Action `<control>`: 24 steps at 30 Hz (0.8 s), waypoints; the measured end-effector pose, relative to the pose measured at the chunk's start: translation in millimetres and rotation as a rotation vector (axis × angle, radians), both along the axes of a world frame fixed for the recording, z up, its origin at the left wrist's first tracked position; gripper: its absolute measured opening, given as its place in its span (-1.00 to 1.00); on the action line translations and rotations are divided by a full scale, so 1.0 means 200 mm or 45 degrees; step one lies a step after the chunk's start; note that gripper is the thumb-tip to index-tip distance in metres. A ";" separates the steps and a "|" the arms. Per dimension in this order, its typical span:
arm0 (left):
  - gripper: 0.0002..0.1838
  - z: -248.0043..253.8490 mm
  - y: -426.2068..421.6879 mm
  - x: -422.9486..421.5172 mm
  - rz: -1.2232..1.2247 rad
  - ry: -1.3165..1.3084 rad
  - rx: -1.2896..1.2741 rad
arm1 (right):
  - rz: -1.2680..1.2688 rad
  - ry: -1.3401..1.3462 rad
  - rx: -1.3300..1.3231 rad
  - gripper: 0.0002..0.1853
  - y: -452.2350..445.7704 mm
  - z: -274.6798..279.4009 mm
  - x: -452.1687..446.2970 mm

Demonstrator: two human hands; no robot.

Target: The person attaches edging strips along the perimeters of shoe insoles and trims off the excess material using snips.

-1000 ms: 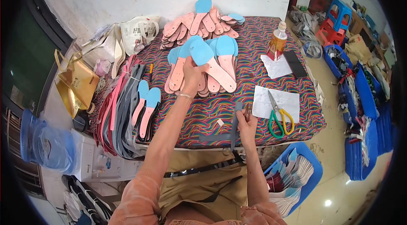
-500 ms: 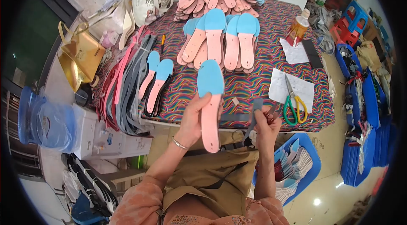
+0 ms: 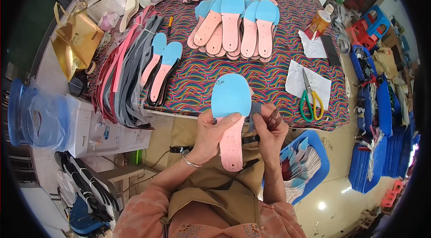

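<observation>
A pink insole (image 3: 232, 146) with a blue forepart is held upright in front of my body. My left hand (image 3: 210, 132) is closed round its left edge, thumb flat across the pink part just under the blue. At the insole's right edge, my right hand (image 3: 269, 135) pinches a dark grey strip (image 3: 255, 111) between thumb and fingers. A small dark brown pointed tool (image 3: 274, 122) also sits in the right hand; its kind is unclear. The strip's other end is hidden behind the insole.
Piles of pink and blue insoles (image 3: 231, 31) lie on the patterned table (image 3: 202, 90). Bundled grey and pink strips (image 3: 130, 76) hang over its left edge. Scissors (image 3: 310, 99) lie on paper at the right, near a bottle (image 3: 319, 21). A blue basket (image 3: 321, 166) stands below.
The insole has come lower and closer to the camera. My right hand has moved left with the grey strip, up to the insole's edge. The camera view has shifted slightly.
</observation>
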State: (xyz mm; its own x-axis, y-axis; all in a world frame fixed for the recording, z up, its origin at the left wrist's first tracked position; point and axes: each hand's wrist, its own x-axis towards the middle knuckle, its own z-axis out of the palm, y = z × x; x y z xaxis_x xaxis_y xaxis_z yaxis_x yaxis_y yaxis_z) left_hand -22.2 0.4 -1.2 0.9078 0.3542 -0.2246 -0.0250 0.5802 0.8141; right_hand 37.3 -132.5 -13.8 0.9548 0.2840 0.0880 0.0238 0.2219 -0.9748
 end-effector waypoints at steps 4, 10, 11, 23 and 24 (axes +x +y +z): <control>-0.85 0.00 0.00 -0.01 0.007 -0.002 -0.008 | -0.007 -0.018 0.013 -0.72 0.02 0.00 -0.02; -0.85 -0.03 0.00 -0.01 0.011 0.007 0.016 | -0.034 -0.222 -0.094 -0.74 0.03 0.00 -0.03; -0.85 -0.03 0.00 -0.01 0.022 0.010 0.028 | -0.034 -0.221 -0.094 -0.74 0.03 0.00 -0.04; -0.84 -0.01 0.01 -0.01 -0.119 -0.095 0.296 | 0.257 0.357 0.383 -0.92 -0.04 0.03 0.03; -0.84 0.00 0.01 -0.01 -0.173 -0.088 0.234 | 0.259 0.361 0.383 -0.92 -0.03 0.02 0.04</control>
